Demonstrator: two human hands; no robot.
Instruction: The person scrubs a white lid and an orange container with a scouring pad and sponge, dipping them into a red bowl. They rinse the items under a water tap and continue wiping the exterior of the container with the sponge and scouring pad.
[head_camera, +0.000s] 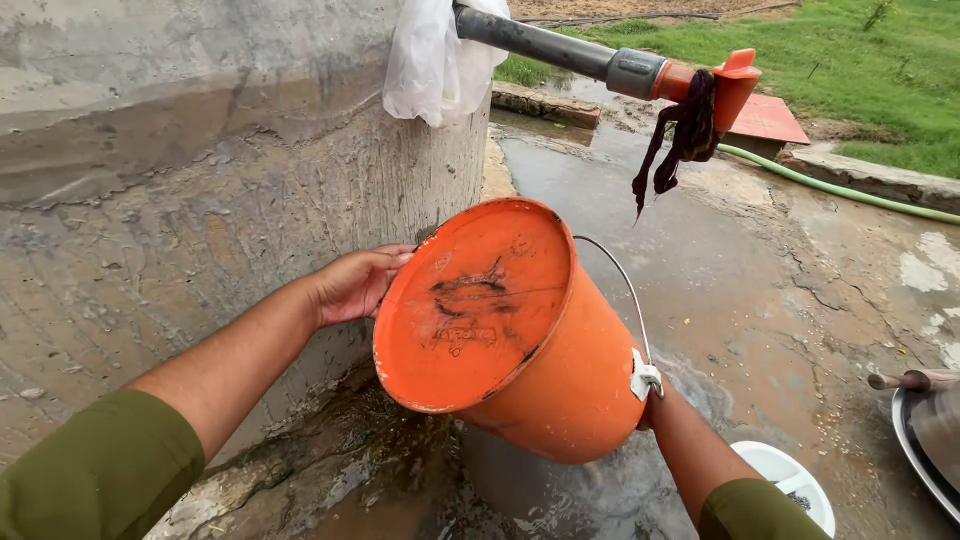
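I hold an orange plastic bucket (520, 340) tipped on its side, its scuffed bottom facing me and its wire handle (620, 280) hanging on the far side. My left hand (355, 282) grips the bottom edge on the left. My right hand is hidden behind the bucket's rim; only the forearm (690, 450) shows reaching up to it. Above the bucket juts a grey pipe with an orange tap (715, 85), a dark rag (680, 135) tied to it.
A round concrete tank wall (200, 200) fills the left. White plastic sheet (435, 60) hangs by the pipe. Wet cracked concrete floor (760, 280), a green hose (830, 185), a white bowl (790, 480) and a metal pan (935, 440) lie to the right.
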